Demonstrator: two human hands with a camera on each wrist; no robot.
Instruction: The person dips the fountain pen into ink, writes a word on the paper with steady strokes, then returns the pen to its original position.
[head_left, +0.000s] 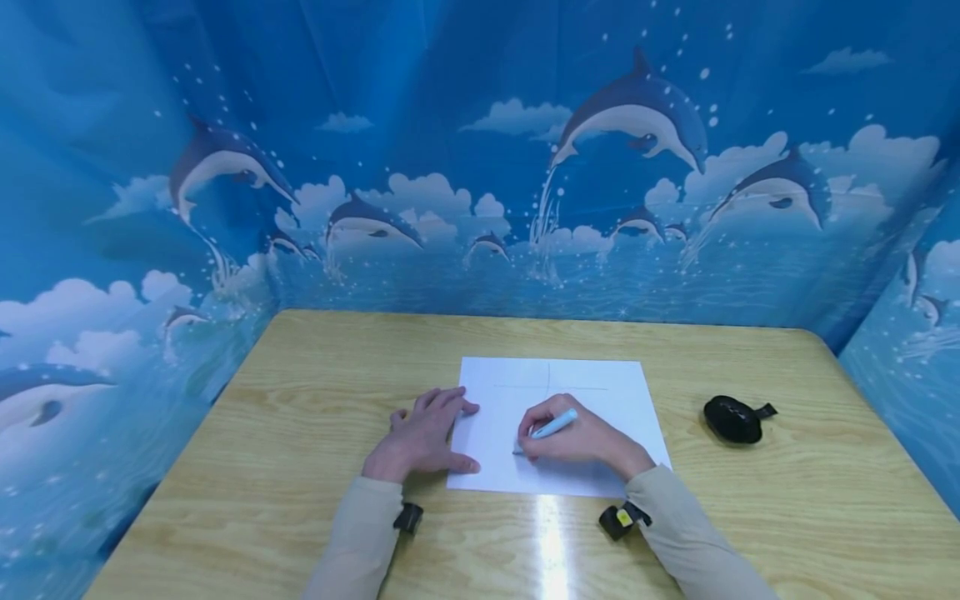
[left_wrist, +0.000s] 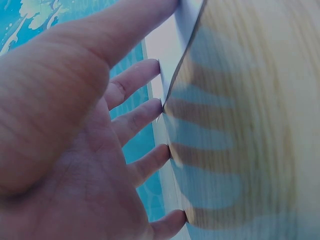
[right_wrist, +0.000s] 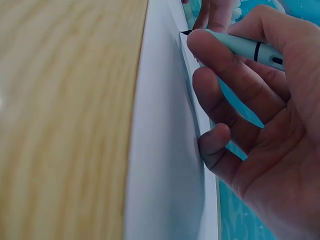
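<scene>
A white sheet of paper lies on the table, with a thin horizontal line and a thin vertical line crossing in its upper half. My right hand pinches a light blue pen between thumb and fingers, its dark tip down at the paper's lower left part. In the right wrist view the pen shows a black ring, and the other fingers curl loosely beside the sheet. My left hand spreads over the sheet's left edge, thumb and index fingertip on the paper, the other fingertips touching down around that edge.
A small black rounded object with a short tab lies on the wooden table, right of the paper. Behind and beside the table hangs a blue curtain printed with dolphins. Each wrist wears a small black camera.
</scene>
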